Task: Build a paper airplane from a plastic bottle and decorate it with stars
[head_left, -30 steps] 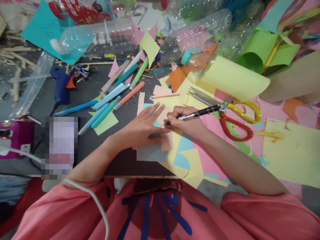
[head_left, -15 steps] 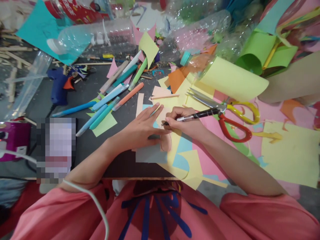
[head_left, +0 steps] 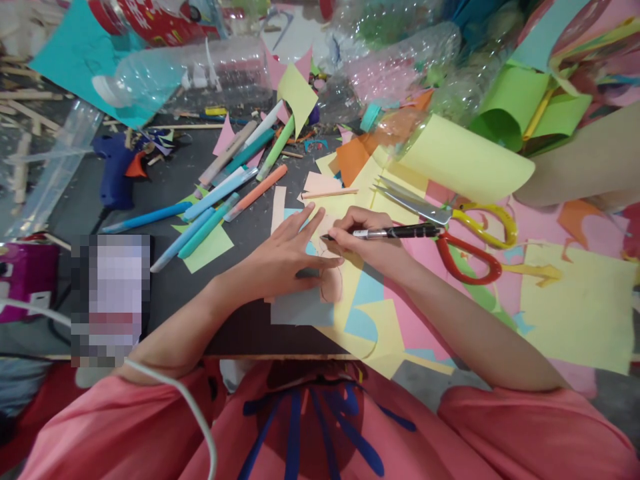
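Note:
My left hand [head_left: 285, 257] lies flat with its fingers spread over a small peach paper [head_left: 331, 285] that carries drawn curved lines. My right hand [head_left: 367, 237] is closed round a black pen [head_left: 400, 232], whose tip touches or hovers just over that paper between my left thumb and forefinger. Part of the drawing is hidden by my fingers. Beneath lie a grey-blue sheet [head_left: 295, 313] and yellow paper [head_left: 350, 293]. Just right of the pen, scissors [head_left: 470, 257] with one red and one yellow handle rest half open on the paper scraps.
Several markers [head_left: 215, 207] lie beyond my left hand. Further left are a blue glue gun [head_left: 114, 170], a phone [head_left: 116, 287] and a purple box [head_left: 30, 280]. Clear plastic bottles [head_left: 200, 70] line the back. At the right stand rolled yellow paper [head_left: 465, 157] and green paper [head_left: 515, 100].
The pen has tilted lower, and its tip has shifted slightly left across the paper. My left hand stays in place, spread on the sheet. The view has shifted a little.

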Demonstrator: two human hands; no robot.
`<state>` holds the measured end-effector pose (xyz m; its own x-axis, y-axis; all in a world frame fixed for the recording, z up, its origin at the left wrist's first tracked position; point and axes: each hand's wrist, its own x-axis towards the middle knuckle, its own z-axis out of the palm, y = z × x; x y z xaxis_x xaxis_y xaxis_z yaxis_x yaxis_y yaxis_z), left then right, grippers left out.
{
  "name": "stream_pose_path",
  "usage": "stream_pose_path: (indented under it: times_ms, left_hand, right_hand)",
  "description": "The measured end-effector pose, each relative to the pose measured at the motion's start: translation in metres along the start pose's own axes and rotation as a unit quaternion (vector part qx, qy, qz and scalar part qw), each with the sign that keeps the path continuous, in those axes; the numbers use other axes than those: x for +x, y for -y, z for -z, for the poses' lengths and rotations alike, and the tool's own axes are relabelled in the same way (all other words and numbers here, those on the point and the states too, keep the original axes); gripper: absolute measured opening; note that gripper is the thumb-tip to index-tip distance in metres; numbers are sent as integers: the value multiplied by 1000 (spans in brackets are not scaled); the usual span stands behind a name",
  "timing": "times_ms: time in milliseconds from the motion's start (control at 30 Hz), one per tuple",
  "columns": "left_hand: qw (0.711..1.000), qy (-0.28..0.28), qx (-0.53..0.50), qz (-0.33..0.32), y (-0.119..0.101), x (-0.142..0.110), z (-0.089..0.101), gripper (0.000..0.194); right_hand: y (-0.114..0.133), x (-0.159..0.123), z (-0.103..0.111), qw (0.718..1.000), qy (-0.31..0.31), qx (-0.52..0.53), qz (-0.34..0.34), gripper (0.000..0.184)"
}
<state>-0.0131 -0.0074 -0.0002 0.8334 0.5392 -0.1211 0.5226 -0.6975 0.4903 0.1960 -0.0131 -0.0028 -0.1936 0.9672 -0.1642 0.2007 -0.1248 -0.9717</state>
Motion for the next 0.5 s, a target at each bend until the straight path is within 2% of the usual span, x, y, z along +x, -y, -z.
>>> stream_pose_path:
  times_ms: [100, 333, 500]
  left_hand:
    - [1000, -3, -2, -3, 2, -1, -2, 41]
    - [1000, -2, -3, -5, 1, -1, -1, 40]
    - [1000, 19, -3, 9, 0, 0, 1, 38]
  right_hand:
    - [2, 1, 1, 999, -23, 18, 15, 26]
    - [3, 2, 0, 999, 11, -24, -21, 26]
    - [0, 2, 0, 999, -24, 29, 9, 25]
